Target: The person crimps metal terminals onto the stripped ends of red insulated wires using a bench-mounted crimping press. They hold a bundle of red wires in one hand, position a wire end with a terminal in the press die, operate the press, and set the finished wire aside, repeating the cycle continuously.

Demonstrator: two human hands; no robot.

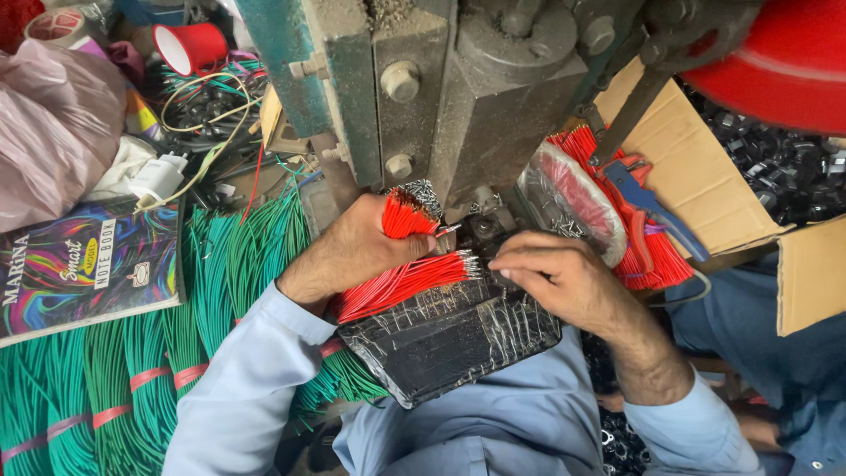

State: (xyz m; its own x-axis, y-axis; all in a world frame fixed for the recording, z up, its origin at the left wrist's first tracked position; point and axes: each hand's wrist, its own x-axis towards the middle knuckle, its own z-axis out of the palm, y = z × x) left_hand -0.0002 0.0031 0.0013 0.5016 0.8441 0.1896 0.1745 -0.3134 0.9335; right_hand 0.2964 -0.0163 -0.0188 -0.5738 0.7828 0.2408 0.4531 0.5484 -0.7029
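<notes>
A: Holding what in the left hand (357,251)?
B: Clenched on red wires (401,282), long axis pointing right, stripped tips at the press (458,97). Right hand (551,278) pinches near those tips, nearer the die.

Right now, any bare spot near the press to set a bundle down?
Only the black taped pad, its lower part below the red wires and between the left hand and right hand. Elsewhere it is crowded: green wire bundles and notebook to the left, cardboard box and blue pliers to the right.
</notes>
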